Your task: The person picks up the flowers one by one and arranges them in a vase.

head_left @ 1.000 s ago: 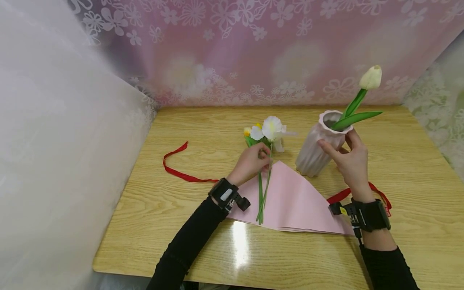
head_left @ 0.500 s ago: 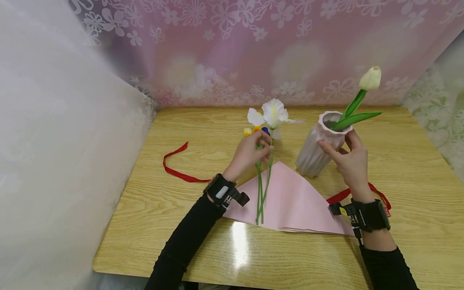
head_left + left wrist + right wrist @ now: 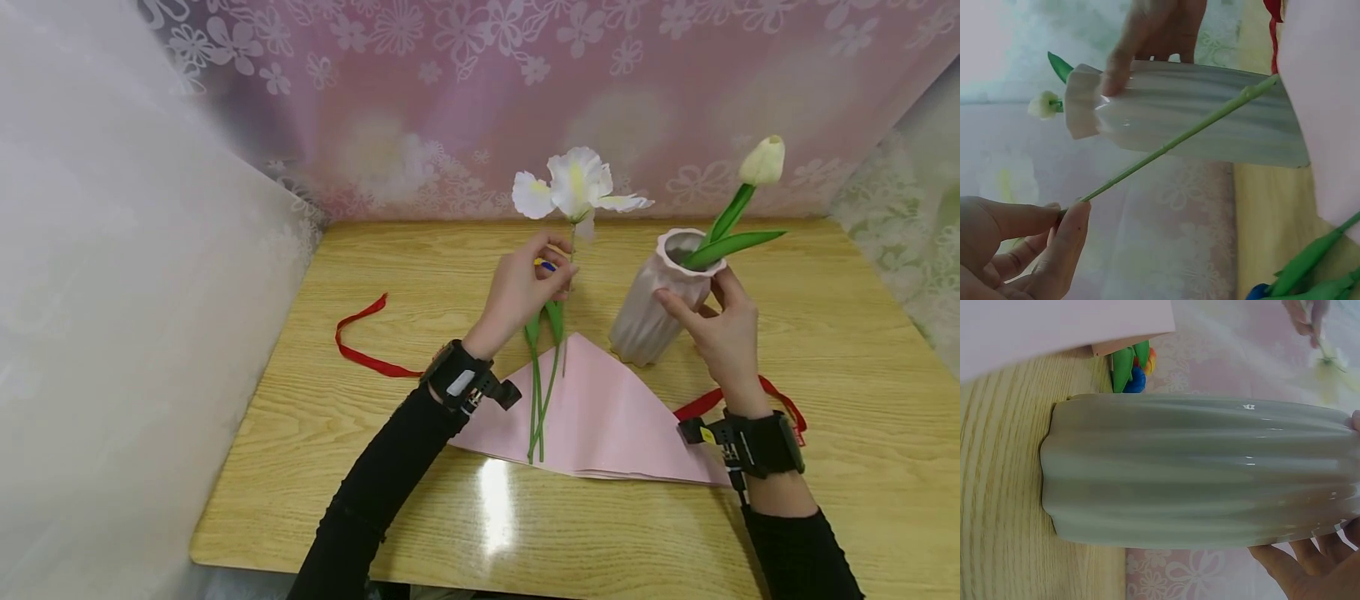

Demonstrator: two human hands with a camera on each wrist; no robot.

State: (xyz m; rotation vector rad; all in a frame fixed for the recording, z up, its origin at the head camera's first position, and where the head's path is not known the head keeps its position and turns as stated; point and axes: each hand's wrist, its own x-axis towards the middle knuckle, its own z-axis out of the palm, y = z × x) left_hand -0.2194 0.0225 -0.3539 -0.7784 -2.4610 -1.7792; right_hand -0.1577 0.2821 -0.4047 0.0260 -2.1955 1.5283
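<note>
Pinched between thumb and fingers of my left hand [image 3: 525, 283] is the thin green stem [image 3: 1172, 144] of a white iris-like flower [image 3: 576, 185], held upright above the table. My right hand [image 3: 723, 325] grips the upper part of a ribbed pale vase [image 3: 651, 308], thumb on the near side and fingers behind. The vase's base meets the table. A white tulip [image 3: 763, 162] with green leaves stands in the vase, leaning right. Below my left hand, other green-stemmed flowers [image 3: 536, 400] lie across folded pink paper [image 3: 607, 417]; my hand mostly hides their blue and yellow heads.
Red ribbon [image 3: 367, 358] lies left of the paper, and another length of red ribbon [image 3: 783, 400] shows by my right wrist. The wooden table [image 3: 300, 500] ends at a pink floral curtain [image 3: 450, 108]; white sheeting hangs at the left.
My left hand has risen, lifting the white iris-like flower off the other flowers, its stem end now above the paper. My right hand and the vase have stayed in place.
</note>
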